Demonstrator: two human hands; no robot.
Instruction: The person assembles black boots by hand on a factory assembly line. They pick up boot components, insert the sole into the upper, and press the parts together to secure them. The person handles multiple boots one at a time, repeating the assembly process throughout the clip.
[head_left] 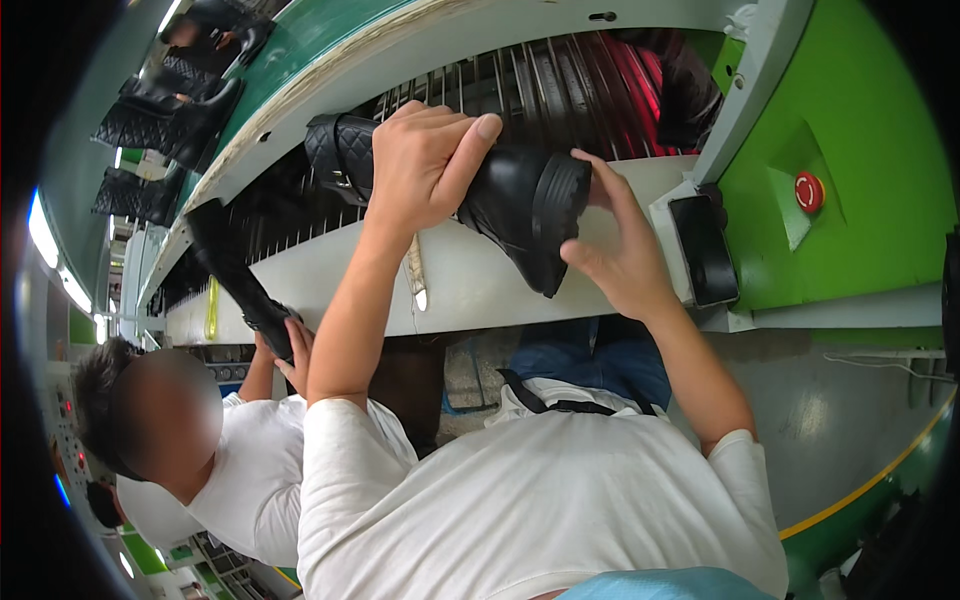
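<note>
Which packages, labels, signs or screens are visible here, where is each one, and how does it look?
Packages, labels, signs: none visible.
Dark panel, maybe a screen: on the white conveyor frame, right of the black boot held by the left hand and right hand; rectangular, black, blank.

Left hand wraps over the ankle of a black boot, thumb on top. Right hand at its 3 o'clock, fingers touching the thick sole. Boot lies tilted over the grey conveyor edge, metal rollers at 12 o'clock. Co-worker at 8 o'clock grips another black boot. Red button on green panel, 3 o'clock.
</note>
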